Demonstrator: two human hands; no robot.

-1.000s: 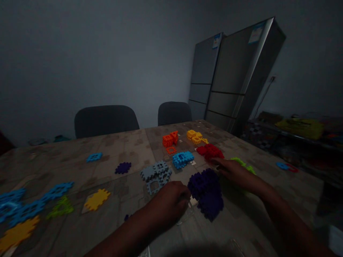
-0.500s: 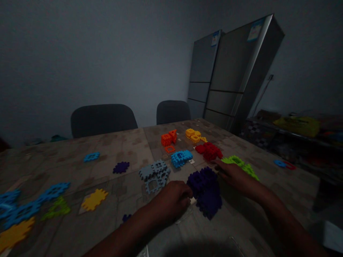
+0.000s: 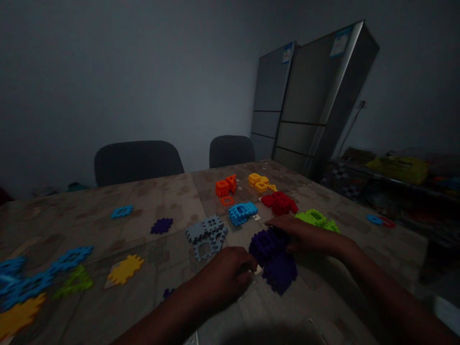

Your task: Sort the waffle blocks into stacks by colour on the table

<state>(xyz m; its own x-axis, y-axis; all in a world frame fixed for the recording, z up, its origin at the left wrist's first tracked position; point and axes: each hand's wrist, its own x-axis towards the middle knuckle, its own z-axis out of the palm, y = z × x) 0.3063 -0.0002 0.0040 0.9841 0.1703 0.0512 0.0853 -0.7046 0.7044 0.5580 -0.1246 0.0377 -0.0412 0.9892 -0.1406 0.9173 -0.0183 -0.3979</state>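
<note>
A pile of dark purple toothed building tiles [image 3: 279, 273] lies on the table in front of me. My right hand [image 3: 298, 235] reaches over the far right part of the pile. Its fingers lie along the back and its thumb is at the right side, closed round the upper tiles. At the pile's left edge is my left hand [image 3: 230, 270], its fingers curled in; whatever they hold is hidden. Grey toothed tiles [image 3: 206, 235] sit just beyond my left hand. Partly under my left forearm, a small purple tile [image 3: 168, 292] shows.
Heaped beyond are blue tiles [image 3: 242, 212], orange tiles [image 3: 225, 186], yellow tiles [image 3: 260, 182], red tiles [image 3: 281, 202] and lime green tiles [image 3: 316, 219]. Loose pieces on the left include a yellow tile [image 3: 125, 269] and a green triangle [image 3: 76, 281]. Two chairs [image 3: 138, 163] stand behind the table.
My right hand has moved left from beside the purple pile onto its upper tiles. My left hand has stayed nearly still at the pile's left edge.
</note>
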